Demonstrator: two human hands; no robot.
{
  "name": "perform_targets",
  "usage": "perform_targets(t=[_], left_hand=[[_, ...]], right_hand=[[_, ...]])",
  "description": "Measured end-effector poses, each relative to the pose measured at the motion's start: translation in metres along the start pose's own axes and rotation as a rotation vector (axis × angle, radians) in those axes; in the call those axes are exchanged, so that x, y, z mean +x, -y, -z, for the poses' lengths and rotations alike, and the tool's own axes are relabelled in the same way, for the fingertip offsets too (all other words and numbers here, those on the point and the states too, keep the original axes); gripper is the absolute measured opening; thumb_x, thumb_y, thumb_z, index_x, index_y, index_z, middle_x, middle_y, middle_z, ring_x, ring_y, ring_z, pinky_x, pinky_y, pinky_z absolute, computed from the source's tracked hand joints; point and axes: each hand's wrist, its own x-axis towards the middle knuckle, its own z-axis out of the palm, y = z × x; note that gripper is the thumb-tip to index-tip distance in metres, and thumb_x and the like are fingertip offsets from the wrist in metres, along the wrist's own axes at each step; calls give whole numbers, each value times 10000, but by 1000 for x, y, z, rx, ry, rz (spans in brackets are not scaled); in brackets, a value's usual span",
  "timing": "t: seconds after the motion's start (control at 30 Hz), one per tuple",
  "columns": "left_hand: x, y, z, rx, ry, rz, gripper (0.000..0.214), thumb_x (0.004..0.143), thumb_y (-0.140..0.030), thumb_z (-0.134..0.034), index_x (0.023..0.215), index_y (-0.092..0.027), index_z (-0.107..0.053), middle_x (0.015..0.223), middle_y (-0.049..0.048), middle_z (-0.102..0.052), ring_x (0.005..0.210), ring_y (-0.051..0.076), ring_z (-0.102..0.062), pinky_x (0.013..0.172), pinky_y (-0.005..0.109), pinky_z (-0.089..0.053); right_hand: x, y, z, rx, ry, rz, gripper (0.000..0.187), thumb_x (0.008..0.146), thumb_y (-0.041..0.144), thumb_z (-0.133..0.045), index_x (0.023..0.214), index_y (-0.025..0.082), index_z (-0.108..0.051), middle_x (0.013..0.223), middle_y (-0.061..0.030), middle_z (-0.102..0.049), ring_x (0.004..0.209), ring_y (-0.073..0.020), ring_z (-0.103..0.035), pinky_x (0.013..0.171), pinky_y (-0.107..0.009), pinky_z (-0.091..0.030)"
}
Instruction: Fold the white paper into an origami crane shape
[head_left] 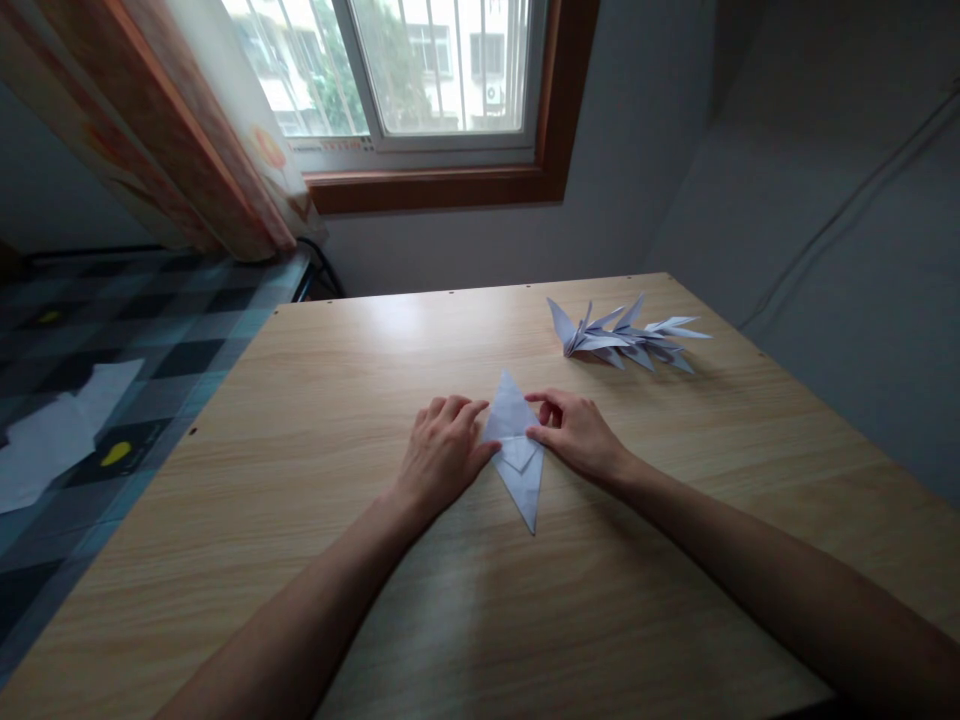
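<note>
A white sheet of paper folded into a long diamond (517, 430) lies on the wooden table, its points toward and away from me. Across its middle a small triangular flap points my way. My left hand (448, 445) is at the diamond's left corner, thumb on the paper's edge and forefinger beside it. At the right corner, my right hand (574, 432) pinches the edge with its thumb on top; its other fingers are curled. Beyond my right hand rests a row of folded white paper cranes (630, 338), tucked close together.
The pale wooden table (337, 420) has its far edge near the wall under a window (450, 70). To the left stands a bed with a checked cloth (150, 300), and white paper sheets (56, 440) lie on it. A curtain (187, 130) hangs at the back left.
</note>
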Motion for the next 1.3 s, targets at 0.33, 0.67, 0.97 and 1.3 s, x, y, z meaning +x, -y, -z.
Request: perform_targets(t=[0.33,0.67,0.97,1.3], left_hand=[[2,2,-1,-37,31,81,396,767,-361,-756,1109,-187,-657,1030,82,-655,1011,282,-558,883,445,-469],[0,0,1,-184,3,-44,82,855,-215,-609,832,-210,-687,896,48,-672,894,220,-569,830,389,-477],[-4,-12,13,-103,63,-245,148,826,-225,-569,755,-210,-698,821,35,-699,829,205,-601,806,392,-439],[-10,-34,13,100,220,-170,372,917,-339,-520,1226,-154,-615,1315,112,-622,1287,336,-483,1081,553,-293]], right_hand=[[-3,-5,-1,110,-40,-31,499,670,120,-773,1152,165,-652,854,-7,-663,675,-148,-568,625,-257,-451],[-7,-2,4,54,21,224,206,729,-11,-612,721,182,-686,709,6,-658,685,-164,-598,653,-266,-450],[-13,-10,14,-197,199,587,280,780,11,-560,878,202,-739,1082,-53,-723,1072,-242,-625,984,-402,-476],[-53,21,16,-491,322,634,170,849,194,-610,993,164,-696,997,-105,-706,859,-257,-619,779,-380,-517]])
